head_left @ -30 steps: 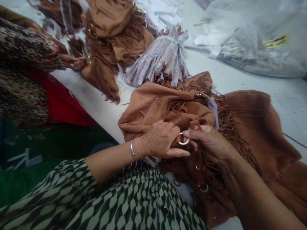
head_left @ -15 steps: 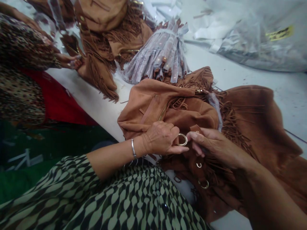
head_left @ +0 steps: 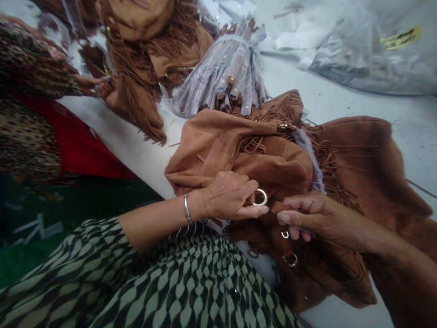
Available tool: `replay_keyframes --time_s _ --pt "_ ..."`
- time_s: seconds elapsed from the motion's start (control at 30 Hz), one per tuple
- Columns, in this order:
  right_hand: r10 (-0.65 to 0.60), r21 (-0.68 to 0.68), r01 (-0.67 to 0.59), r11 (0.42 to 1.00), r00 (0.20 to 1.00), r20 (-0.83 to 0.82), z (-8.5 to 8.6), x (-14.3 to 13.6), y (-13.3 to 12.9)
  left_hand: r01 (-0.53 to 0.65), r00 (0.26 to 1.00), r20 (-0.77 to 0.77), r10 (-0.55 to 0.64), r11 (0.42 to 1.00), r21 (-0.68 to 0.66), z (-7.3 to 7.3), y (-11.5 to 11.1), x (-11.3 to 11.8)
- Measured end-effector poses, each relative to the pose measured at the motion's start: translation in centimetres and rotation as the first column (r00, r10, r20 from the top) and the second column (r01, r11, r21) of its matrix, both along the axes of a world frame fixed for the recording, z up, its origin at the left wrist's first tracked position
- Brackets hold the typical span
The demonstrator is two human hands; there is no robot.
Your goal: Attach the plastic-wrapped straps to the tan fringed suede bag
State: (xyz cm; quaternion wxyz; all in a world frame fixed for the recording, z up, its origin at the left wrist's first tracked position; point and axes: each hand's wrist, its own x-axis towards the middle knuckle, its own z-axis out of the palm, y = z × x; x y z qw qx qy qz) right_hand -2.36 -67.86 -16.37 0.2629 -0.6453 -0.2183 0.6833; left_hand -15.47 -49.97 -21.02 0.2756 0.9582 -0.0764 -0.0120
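A brown suede bag (head_left: pixel 201 136) with a zip and fringe lies in front of me. My left hand (head_left: pixel 230 196) is closed on a brown tab that carries a gold ring (head_left: pixel 261 197); the ring sticks out past the fingers. Just right of it, my right hand (head_left: pixel 307 216) pinches the end of a brown leather strap (head_left: pixel 280 207) between thumb and fingers. The strap end is apart from the ring, and the rest of it is hidden by the hand. Below hang brown pieces with another metal ring (head_left: pixel 290 260).
Behind the bag lies a tied bundle of plastic-wrapped straps (head_left: pixel 232 68). More fringed brown bags (head_left: pixel 133 91) are at the left, where a co-worker's hand (head_left: pixel 102 86) holds one. A large clear plastic sack (head_left: pixel 368 64) sits at the back right of the white table (head_left: pixel 344 102).
My right hand has moved a little right and down, away from the ring, and its strap end now points at the ring. My left hand keeps its hold on the tab.
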Motion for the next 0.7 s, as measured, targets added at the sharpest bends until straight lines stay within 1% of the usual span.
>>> replay_keyframes --time_s 0.07,0.13,0.27,0.37,0.5,0.6,0.7 --pt "0.067 0.010 -0.067 0.998 0.998 -0.004 0.1 0.1 0.1 0.019 1.000 0.003 -0.019 0.999 0.026 -0.1 -0.1 0.0" --pt "0.149 0.046 -0.149 0.988 0.989 0.003 0.4 0.2 0.2 0.012 1.000 0.015 -0.013 0.998 0.054 -0.2 -0.3 -0.1" --pt "0.306 0.102 -0.311 0.945 0.950 0.059 0.8 0.5 0.5 0.007 0.999 0.030 -0.011 0.995 0.098 -0.6 -0.6 -0.1" --pt "0.350 0.105 -0.359 0.927 0.932 0.093 0.7 0.7 0.8 0.032 0.999 0.003 -0.033 0.993 0.117 -0.4 -0.6 0.1" --pt "0.429 0.063 -0.436 0.898 0.898 0.093 0.1 0.8 0.9 0.063 0.997 -0.043 -0.059 0.991 0.118 0.1 -0.4 0.2" --pt "0.455 0.050 -0.470 0.881 0.871 0.186 -0.4 0.5 1.0 0.090 0.995 -0.060 -0.084 0.989 0.115 0.3 -0.3 0.2" --pt "0.470 0.000 -0.493 0.870 0.829 0.304 -0.4 -0.3 1.4 0.110 0.993 -0.065 -0.104 0.988 0.106 0.2 -0.3 0.2"
